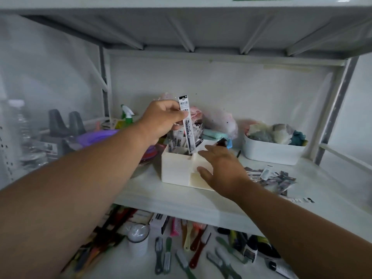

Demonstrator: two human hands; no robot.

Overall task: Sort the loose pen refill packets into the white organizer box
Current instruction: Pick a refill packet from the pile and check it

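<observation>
White shelf (pixel 181 200) here: left hand (pixel 161 119) pinching a refill packet (pixel 187 125) upright over the organizer box (pixel 177 168), right hand (pixel 223 170) open against the box's right side, loose packets (pixel 271 179) further right.

A shop: white metal display shelves (pixel 181 200) stocked with brushes (pixel 193 250), refill packets (pixel 269 178) and spray bottles (pixel 126 114).

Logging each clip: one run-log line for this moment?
left hand: lowering refill packet into white organizer box | right hand: open, over box | loose packets: on shelf
</observation>
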